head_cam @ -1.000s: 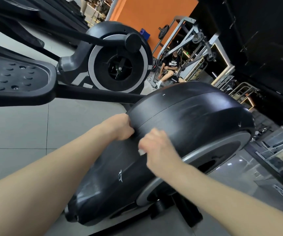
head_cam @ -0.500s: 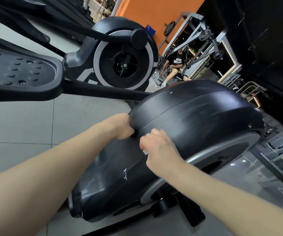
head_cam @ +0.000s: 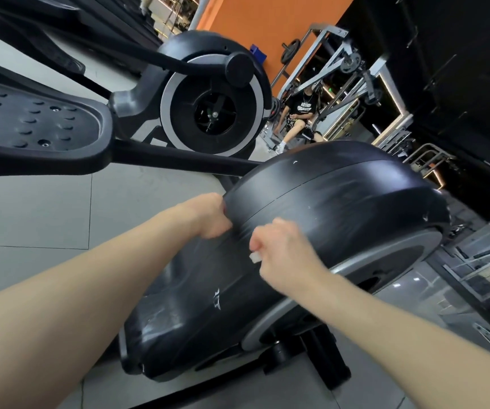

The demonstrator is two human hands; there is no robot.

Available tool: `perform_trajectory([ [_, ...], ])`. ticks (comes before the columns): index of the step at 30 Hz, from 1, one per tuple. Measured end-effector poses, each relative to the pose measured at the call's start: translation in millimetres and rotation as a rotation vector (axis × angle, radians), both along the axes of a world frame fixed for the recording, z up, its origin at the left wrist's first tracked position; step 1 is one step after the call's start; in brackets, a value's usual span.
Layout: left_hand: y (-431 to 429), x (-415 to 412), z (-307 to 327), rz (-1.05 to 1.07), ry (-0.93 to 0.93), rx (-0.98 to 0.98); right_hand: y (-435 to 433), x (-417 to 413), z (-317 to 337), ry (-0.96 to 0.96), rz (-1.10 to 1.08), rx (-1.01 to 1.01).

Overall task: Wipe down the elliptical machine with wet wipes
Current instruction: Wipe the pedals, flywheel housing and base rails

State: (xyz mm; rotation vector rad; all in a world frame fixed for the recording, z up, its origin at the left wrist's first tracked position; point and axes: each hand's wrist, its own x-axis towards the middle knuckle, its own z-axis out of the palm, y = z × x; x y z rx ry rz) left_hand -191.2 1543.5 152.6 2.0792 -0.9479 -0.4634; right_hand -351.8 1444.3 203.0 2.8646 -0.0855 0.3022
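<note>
Wet wipe [head_cam: 255, 257] peeps out as a small white corner beneath the curled fingers [head_cam: 263, 236] of the right hand [head_cam: 285, 252], which hold it bunched against the black flywheel housing [head_cam: 356, 202] of the near elliptical machine [head_cam: 208, 320]. Just to the left, the left hand [head_cam: 212, 215] has its fingers curled at the housing's rim; whether they clasp it I cannot tell. Both bare forearms reach in from the near side. A studded pedal [head_cam: 31, 125] sits to the left, with a second elliptical's flywheel [head_cam: 212, 107] farther off. Far back, a person [head_cam: 300, 110] sits at a weight machine [head_cam: 335, 63] near an orange wall [head_cam: 267, 22].
</note>
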Motion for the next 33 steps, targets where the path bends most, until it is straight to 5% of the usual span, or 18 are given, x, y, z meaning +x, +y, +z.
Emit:
perform_trajectory([
  [5, 3, 1, 5, 0.004, 0.006, -0.007, -18, 12, 58, -0.261, -0.118, -0.079],
  [12, 1, -5, 4, -0.034, -0.045, 0.009, 4, -15, -31, 0.040, 0.074, -0.074],
  [18, 9, -9, 14, -0.051, -0.065, -0.002, -36, 3, 47, -0.399, -0.149, -0.186],
  [22, 16, -17, 22, -0.152, -0.062, 0.020, -11, -11, -4, -0.442, -0.034, -0.136],
  [25, 23, -24, 23, -0.266, -0.021, 0.029, 8, -23, -43, -0.458, -0.046, 0.035],
  [27, 25, -30, 22, -0.312, 0.015, -0.012, 19, -31, -45, -0.643, -0.146, 0.302],
  [30, 27, -42, 25, -0.345, 0.147, -0.201, 37, -35, -38, -0.810, -0.277, 0.750],
  [33, 25, -54, 28, -0.342, 0.243, -0.346, 40, -32, -33, -0.849, -0.352, 0.942],
])
